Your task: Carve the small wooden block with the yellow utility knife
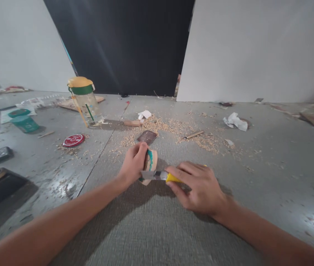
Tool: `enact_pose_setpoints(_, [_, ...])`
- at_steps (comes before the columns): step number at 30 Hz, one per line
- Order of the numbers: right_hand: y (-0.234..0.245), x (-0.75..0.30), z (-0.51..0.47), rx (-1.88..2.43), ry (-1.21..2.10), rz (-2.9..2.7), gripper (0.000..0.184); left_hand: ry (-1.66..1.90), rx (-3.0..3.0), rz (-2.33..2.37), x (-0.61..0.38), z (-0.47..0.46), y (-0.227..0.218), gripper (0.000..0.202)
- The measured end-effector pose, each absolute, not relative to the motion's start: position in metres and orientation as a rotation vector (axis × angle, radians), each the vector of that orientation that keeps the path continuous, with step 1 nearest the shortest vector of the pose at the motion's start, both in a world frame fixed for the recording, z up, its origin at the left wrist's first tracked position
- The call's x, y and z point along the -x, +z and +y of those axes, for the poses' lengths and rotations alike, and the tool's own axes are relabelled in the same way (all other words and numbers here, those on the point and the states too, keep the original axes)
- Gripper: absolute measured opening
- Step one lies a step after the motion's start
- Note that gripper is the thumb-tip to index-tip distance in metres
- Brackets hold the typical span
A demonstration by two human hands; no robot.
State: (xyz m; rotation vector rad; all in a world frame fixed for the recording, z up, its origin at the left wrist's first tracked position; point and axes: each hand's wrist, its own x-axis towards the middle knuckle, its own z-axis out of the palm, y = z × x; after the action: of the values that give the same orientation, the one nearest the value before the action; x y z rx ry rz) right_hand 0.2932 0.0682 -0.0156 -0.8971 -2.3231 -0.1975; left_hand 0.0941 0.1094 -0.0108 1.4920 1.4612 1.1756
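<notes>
Near the middle of the floor, my left hand (pixel 135 162) grips a small pale wooden piece (pixel 153 159) with a teal painted band along it. Its far side is hidden behind my fingers. My right hand (pixel 194 184) is wrapped round the yellow handle of a utility knife (pixel 173 177). The knife's blade points left and lies across the lower part of the wooden piece, apparently touching it. Just beyond my left hand lies a dark brown flat piece, perhaps sandpaper (pixel 147 137). Pale wood shavings (pixel 170 127) are heaped behind it.
A clear bottle (pixel 86 103) with a yellow lid stands at the back left. Nearby are a red round tin (pixel 74 140), a teal container (pixel 25 123) and a dark block (pixel 0 154). A thin wooden-handled tool (pixel 194 135) and crumpled tissue (pixel 236 122) lie to the right.
</notes>
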Motion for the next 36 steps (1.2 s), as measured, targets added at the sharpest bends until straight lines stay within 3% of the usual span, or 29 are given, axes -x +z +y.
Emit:
enact_pose_setpoints(7, [-0.019,-0.318,0.098,1.037,-0.261,-2.135,0.023,1.179,-1.468,1.492,-0.095,0.107,-0.014,0.032])
enact_pose_setpoints(15, [-0.021,-0.297,0.073,0.892,-0.104,-2.361,0.024,1.224,-1.498,1.461,-0.092,0.114,-0.017,0.033])
enact_pose_setpoints(31, [-0.018,-0.296,0.072,0.816,-0.398,-2.335,0.022,1.222,-1.460,1.440,-0.092,0.117,-0.019,0.041])
enact_pose_setpoints(36, [-0.017,-0.317,0.095,0.974,-0.368,-2.163,0.022,1.195,-1.423,1.454,-0.091,0.112,-0.018,0.039])
